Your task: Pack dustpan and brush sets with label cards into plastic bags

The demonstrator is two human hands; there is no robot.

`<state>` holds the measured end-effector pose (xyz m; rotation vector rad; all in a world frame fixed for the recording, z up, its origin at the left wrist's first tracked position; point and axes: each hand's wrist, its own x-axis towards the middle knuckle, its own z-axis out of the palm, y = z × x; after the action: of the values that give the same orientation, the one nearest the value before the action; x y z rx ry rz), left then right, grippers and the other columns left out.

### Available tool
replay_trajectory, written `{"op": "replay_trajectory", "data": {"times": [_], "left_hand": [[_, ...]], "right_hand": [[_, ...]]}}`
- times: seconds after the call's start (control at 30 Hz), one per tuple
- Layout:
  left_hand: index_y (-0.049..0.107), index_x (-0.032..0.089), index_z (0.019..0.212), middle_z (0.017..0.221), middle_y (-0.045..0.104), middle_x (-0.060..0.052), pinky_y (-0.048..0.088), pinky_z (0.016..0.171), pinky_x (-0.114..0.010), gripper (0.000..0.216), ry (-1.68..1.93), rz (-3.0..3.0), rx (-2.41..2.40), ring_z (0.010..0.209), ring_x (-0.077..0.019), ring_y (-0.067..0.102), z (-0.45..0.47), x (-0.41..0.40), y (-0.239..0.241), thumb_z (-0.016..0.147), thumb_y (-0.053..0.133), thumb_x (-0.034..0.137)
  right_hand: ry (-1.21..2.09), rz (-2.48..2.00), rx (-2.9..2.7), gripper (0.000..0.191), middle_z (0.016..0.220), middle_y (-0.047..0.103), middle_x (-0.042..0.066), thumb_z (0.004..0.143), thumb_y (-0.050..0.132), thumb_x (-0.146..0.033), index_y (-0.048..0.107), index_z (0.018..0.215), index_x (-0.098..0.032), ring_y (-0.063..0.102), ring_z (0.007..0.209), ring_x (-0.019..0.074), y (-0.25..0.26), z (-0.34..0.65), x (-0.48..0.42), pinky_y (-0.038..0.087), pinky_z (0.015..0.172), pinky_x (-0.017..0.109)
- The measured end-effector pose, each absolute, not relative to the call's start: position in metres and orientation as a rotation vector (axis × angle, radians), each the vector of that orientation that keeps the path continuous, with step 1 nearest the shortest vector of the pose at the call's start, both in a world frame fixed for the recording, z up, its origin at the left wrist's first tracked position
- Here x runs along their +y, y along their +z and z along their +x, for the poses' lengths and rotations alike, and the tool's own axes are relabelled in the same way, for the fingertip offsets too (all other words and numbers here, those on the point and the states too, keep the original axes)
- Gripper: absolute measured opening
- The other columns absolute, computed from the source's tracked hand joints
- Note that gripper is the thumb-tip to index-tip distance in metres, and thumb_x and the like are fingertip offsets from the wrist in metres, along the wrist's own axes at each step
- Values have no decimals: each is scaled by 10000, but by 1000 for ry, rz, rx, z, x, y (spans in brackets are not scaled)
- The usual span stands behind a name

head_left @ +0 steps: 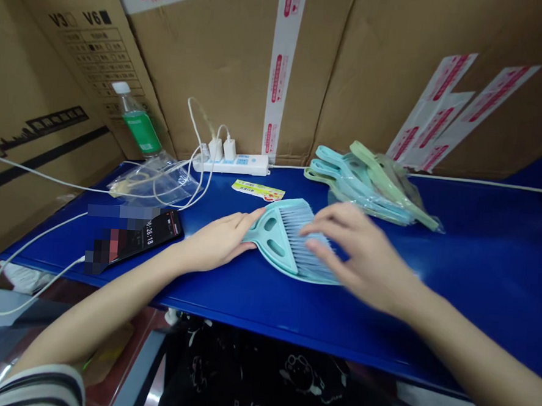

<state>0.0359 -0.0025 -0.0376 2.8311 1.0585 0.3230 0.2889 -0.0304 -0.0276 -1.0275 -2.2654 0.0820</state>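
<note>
A light turquoise hand brush (276,234) with pale blue bristles lies nested on a matching dustpan (267,261) on the blue table. My left hand (220,240) is closed around their handles, which it mostly hides. Over the bristles at the right side hovers my right hand (351,251), fingers apart and slightly blurred, holding nothing; whether its fingertips touch the bristles I cannot tell. Behind the dustpan lies a small yellow-green printed card (257,190). Farther back on the right is a pile of blue and green brush-and-dustpan sets (368,181), partly in clear plastic.
A phone (149,238) on a white cable lies to the left. Behind it stand a green-labelled bottle (140,127), a crumpled clear bag (162,181) and a white power strip (252,163) with plugs. Tall taped cardboard (224,65) lines the back edge.
</note>
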Motion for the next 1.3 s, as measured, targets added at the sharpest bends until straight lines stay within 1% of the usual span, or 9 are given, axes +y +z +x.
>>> {"op": "replay_trajectory", "data": {"times": [0.1,0.27,0.43,0.6,0.73,0.87,0.97,1.1,1.3], "left_hand": [[237,188,1454,1274,591,-147,488,920,-411,527,316,2861,1046,1106,-261,606,40,-5,-39,981,419,335],[259,179,1434,1222,618,-139,508,886,-394,509,325,2878,982,1103,-259,610,43,-8,-39,980,430,332],[284,177,1402,1326,568,-166,509,925,-419,482,412,2893,951,1128,-262,610,45,-8,-39,975,442,335],[326,143,1371,1207,637,-156,523,900,-392,470,555,2878,1048,1080,-243,632,30,4,-19,964,451,341],[502,151,1204,1208,619,-150,478,960,-445,330,495,2949,1307,1129,-275,585,12,28,8,929,501,335],[496,132,1244,1201,604,-158,453,964,-489,372,401,2906,1539,1129,-298,549,15,62,19,903,509,280],[482,127,1267,1217,604,-134,424,996,-475,388,327,2888,1475,1170,-284,514,32,89,16,889,482,216],[467,112,1291,1264,593,-142,392,1030,-446,412,289,2829,1514,1216,-270,487,60,118,12,884,452,170],[447,130,1337,1298,603,-108,393,1036,-378,459,209,2798,1547,1246,-239,481,91,143,5,878,465,131]], "right_hand": [[94,-1003,-2448,206,833,589,80,903,539,-347,661,837,-194,568,823,234,-40,270,-41,475,717,380],[186,-1096,-2420,218,748,534,31,846,612,-325,563,675,-200,526,756,194,-49,260,-43,443,671,332],[-57,-1055,-2388,224,705,509,33,817,608,-290,550,619,-203,507,703,193,-45,261,-47,394,624,320],[-343,-1147,-2375,325,700,556,70,908,497,-376,643,689,-186,556,695,216,-39,270,-52,372,604,327],[-310,-1376,-2409,433,688,597,85,961,388,-375,676,702,-182,574,622,193,-33,279,-52,314,509,305],[-244,-1633,-2512,366,764,656,115,939,445,-327,694,723,-169,630,657,219,-26,281,-51,321,487,306],[-193,-1792,-2645,325,834,689,126,934,466,-305,706,775,-153,662,713,239,-21,282,-49,342,497,307],[-131,-1872,-2768,328,896,711,120,947,464,-339,696,806,-155,677,722,227,-16,286,-45,342,500,293],[-86,-1769,-2536,249,811,706,70,941,463,-347,649,922,-182,665,729,239,-13,301,-33,372,530,306]]}}
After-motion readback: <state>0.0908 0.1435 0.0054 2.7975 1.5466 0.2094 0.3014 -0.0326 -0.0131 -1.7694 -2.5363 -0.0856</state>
